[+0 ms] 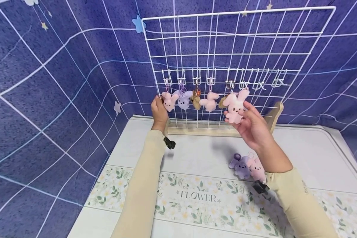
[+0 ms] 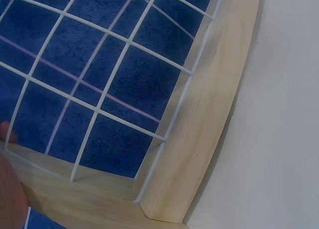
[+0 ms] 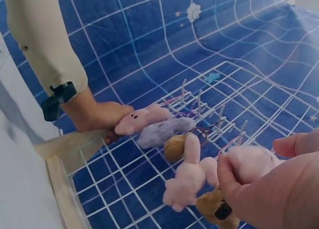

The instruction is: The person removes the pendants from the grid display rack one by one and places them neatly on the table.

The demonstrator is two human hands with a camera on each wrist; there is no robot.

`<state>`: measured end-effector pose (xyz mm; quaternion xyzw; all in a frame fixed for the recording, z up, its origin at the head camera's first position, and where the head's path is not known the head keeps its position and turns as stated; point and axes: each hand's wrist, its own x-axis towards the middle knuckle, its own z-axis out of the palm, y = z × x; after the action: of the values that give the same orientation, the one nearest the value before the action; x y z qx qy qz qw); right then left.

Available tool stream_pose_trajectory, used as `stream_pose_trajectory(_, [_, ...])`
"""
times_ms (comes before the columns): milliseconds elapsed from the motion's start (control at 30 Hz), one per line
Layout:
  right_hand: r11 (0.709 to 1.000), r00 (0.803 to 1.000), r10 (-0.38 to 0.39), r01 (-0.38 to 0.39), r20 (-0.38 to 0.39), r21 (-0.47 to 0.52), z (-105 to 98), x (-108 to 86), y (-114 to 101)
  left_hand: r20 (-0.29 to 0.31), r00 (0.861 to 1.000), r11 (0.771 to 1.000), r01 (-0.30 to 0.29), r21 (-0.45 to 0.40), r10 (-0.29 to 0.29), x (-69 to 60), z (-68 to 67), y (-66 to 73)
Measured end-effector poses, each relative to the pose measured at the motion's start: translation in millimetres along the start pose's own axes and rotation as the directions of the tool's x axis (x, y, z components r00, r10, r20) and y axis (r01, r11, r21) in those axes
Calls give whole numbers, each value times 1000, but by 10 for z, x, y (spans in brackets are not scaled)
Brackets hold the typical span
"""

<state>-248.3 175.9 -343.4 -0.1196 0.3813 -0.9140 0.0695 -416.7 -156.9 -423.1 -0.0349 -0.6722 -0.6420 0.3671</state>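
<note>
My right hand (image 1: 254, 127) holds a pink bunny plush keychain (image 1: 235, 107) in front of the white wire grid rack (image 1: 235, 54). The bunny's loop is up near a hook (image 1: 244, 84); I cannot tell whether it is on it. In the right wrist view, fingers and thumb pinch the bunny (image 3: 251, 164). At the rack's left side, my left hand (image 1: 159, 112) grips the edge by the wooden stand (image 2: 45, 194). Beside it hang a pink bunny (image 1: 169, 101), a lavender plush (image 1: 183, 99), a brown plush (image 1: 196, 101), another pink plush (image 1: 210, 102) and a partly hidden brown plush (image 1: 222, 101).
On the white table (image 1: 196, 152), below my right forearm, lie a purple plush (image 1: 241, 167) and a pink plush (image 1: 257, 170). Further hooks (image 1: 258, 85) stick out at the rack's right. A flowered strip (image 1: 196, 198) crosses the table. Blue patterned cloth (image 1: 62, 99) surrounds it.
</note>
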Motion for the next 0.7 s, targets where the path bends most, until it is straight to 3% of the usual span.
stream_pose_trajectory(467, [998, 998, -61, 61, 35, 6, 79, -43, -147, -29, 1000, 1000, 12, -20, -13, -23, 28, 11])
stream_pose_trajectory(700, [994, 993, -110, 110, 41, -3, 144, -80, -219, -30, 1000, 998, 1, -58, -3, -100, 8, 295])
